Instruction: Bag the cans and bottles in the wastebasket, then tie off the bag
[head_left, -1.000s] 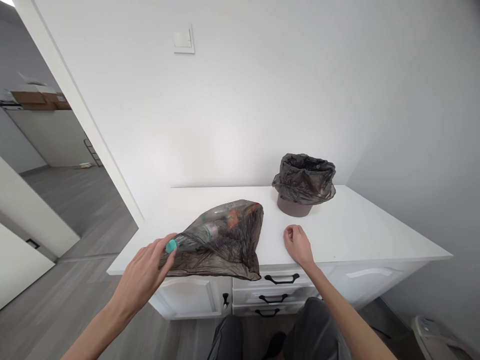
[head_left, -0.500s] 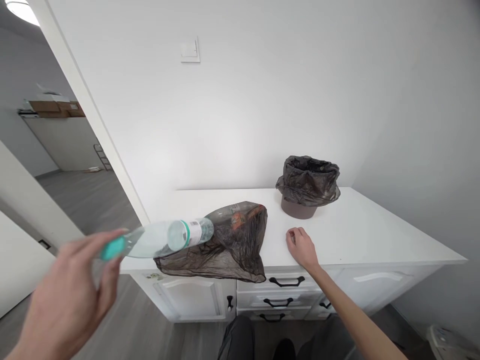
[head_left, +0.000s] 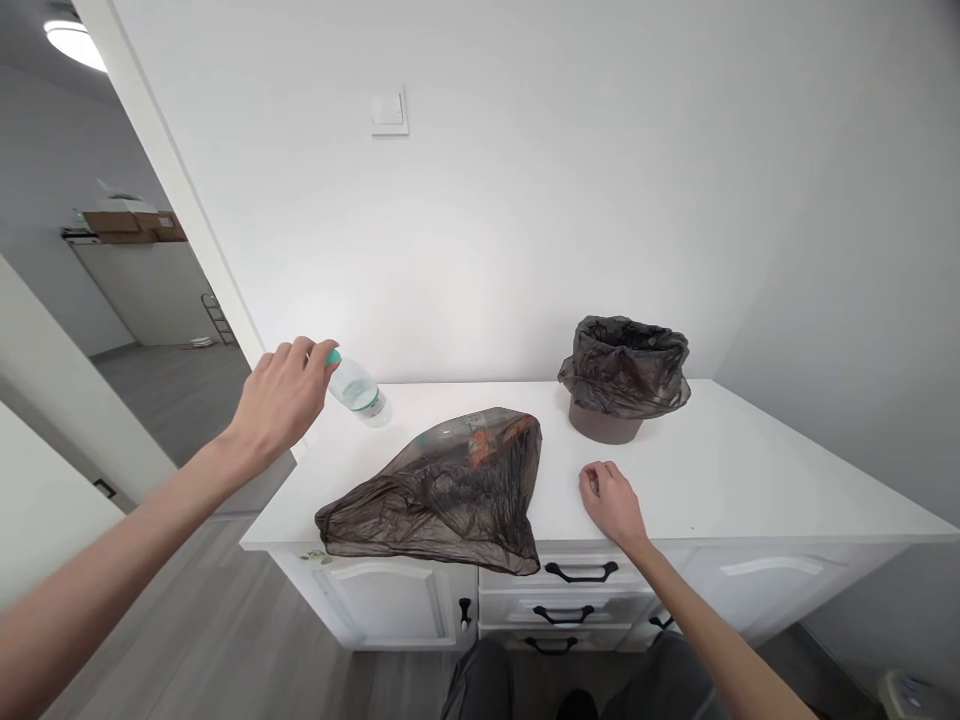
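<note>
My left hand point(head_left: 283, 392) grips a clear plastic bottle point(head_left: 357, 388) by its green cap, at the back left of the white countertop. The bottle tilts, its base lower and to the right, near the surface; I cannot tell whether it touches. In front of it lies a dark, see-through garbage bag point(head_left: 450, 505) with orange and clear items showing through; its front edge hangs over the counter. My right hand point(head_left: 615, 505) rests on the counter with fingers curled in and nothing visible in them, between the bag and a brown trash can point(head_left: 604, 425).
A black liner point(head_left: 630, 375) is folded over the can's rim near the wall. The white cabinet point(head_left: 390, 605) below the countertop has black handles. A light switch point(head_left: 388, 110) is on the wall, and a doorway opens at left.
My left hand has carried the bottle from over the bag's left side, close to me, away to the back left of the countertop. My right hand stays on the counter.
</note>
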